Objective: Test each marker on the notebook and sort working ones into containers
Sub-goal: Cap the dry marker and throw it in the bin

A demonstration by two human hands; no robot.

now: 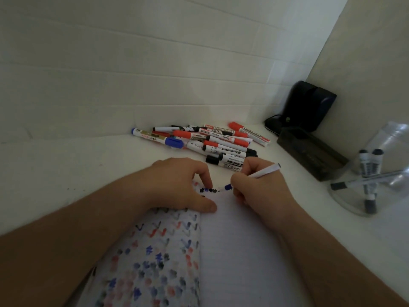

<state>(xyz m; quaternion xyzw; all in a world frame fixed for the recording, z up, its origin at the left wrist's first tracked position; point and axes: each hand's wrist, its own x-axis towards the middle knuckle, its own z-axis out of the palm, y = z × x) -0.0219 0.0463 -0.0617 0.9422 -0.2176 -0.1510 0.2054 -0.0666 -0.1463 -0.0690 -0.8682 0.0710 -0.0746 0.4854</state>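
The right hand (261,187) pinches the blue marker (252,176); I'd keep its tip scribbling lightly just beyond the grip while the left hand (183,185) presses the notebook (239,251) flat.

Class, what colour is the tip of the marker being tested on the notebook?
Blue: the marker tip, seen in the head view.

We saw the blue-tipped white marker (252,176) tilted, tip on the open lined notebook (239,251) beside dark scribbles; capped markers (203,140) lay heaped beyond.
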